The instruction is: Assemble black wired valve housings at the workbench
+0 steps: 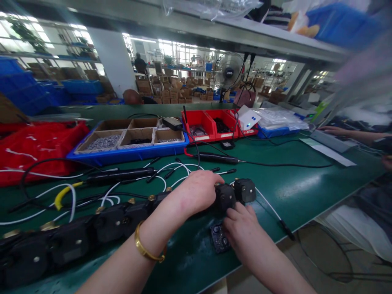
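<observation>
A row of black plastic housings (92, 228) with brass fittings lies along the green bench, from the lower left toward the middle. My left hand (196, 192), with a gold bangle on the wrist, is curled over the right end of that row and grips a black housing (225, 197). A second black housing (245, 190) sits just to its right. My right hand (241, 228) is closed below these housings, fingertips touching the gripped one. A small dark circuit board (219, 241) lies on the bench under my right hand.
White and black cables (101, 192) sprawl across the bench. A blue tray with cardboard boxes of small parts (128, 141), red bins (211, 122), a black tool with cord (214, 157) and red bags (36, 145) sit behind. Another person's arm (352, 132) rests at the right.
</observation>
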Demonstrator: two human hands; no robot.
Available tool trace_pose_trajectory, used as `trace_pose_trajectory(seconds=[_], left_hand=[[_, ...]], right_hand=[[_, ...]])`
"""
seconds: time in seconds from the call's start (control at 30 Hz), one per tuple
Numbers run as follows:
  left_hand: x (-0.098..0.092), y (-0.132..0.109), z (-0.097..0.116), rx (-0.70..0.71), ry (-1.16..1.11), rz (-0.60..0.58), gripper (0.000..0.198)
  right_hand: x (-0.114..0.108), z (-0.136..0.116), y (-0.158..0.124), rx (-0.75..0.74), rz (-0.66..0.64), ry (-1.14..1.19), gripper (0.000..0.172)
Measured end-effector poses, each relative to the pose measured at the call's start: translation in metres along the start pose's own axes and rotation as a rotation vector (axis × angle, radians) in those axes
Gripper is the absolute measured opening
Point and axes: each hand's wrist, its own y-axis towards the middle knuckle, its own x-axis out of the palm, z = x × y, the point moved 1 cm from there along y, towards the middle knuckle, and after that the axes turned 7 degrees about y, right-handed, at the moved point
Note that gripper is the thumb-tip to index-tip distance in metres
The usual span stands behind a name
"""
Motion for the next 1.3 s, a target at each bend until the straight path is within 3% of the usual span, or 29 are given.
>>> trace_pose_trajectory(seconds=[0.17,0.4,0.6,0.8,0.97,1.13,1.3], left_hand=[[0.002,-0.002,-0.002,0.031,-0.024,0.002,0.041],[0.007,-0.005,-0.005,0.007,-0.032,0.015,0.040],[0.012,-0.006,-0.008,0.049,-0.049,0.024,0.047],[0.017,-0.004,-0.010,0.068,-0.033,0.041,0.048],[0.018,-0.003,-0.009,0.055,-0.042,0.055,0.041],[0.023,-0.002,-0.008,0.041,-0.067,0.110,0.035],[0.029,-0.001,-0.007,0.054,-0.054,0.154,0.028]], right_hand=[[-0.016,0.005,-0.010,-0.009,0.118,0.331,0.020],[-0.028,0.020,0.001,0.009,0.454,0.577,0.009],[-0.021,0.019,0.009,-0.051,0.552,0.471,0.011],[-0.020,0.020,0.007,-0.107,0.413,0.395,0.016],[-0.020,0.019,0.009,-0.161,0.506,0.168,0.012],[-0.022,0.009,0.014,-0.218,0.514,-0.103,0.019],[-0.024,-0.002,0.013,-0.172,0.510,-0.182,0.022]])
